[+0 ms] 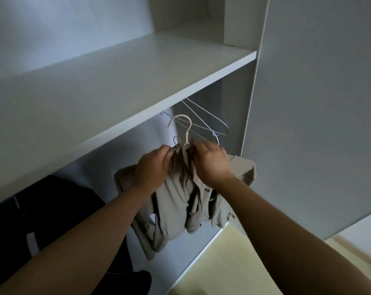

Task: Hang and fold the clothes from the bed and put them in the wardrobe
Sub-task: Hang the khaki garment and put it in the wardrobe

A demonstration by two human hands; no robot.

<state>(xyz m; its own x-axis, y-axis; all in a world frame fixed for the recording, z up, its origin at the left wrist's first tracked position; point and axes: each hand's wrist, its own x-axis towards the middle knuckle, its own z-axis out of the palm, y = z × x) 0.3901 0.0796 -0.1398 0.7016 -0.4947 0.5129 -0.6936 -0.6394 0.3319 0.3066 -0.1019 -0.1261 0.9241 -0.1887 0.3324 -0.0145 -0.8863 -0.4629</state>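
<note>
- The shelf [116,81] of the wardrobe runs across the view from lower left to upper right; everything else sits below it.
- A grey-beige jacket [171,201] hangs on a pale hanger [185,122] just under the shelf's front edge, inside the open compartment. Its sleeves and hem droop down.
- The hanger's hook shows whole beneath the shelf edge and touches nothing visible (any rail is hidden by the shelf).
- The left hand [153,167] is curled round the jacket's collar, left of the hanger's neck and below the shelf.
- The right hand [212,161] grasps the bunched collar on the other side of the neck, fingers bent into the cloth.
- Behind the hands, further under the shelf, a few bare wire hangers [203,122] slant down from beneath the shelf.
- Dark clothes [42,209] hang well below the shelf's left part.
- A grey side panel [308,103] rises at the shelf's right end, with a pale yellow floor [233,262] far beneath.
</note>
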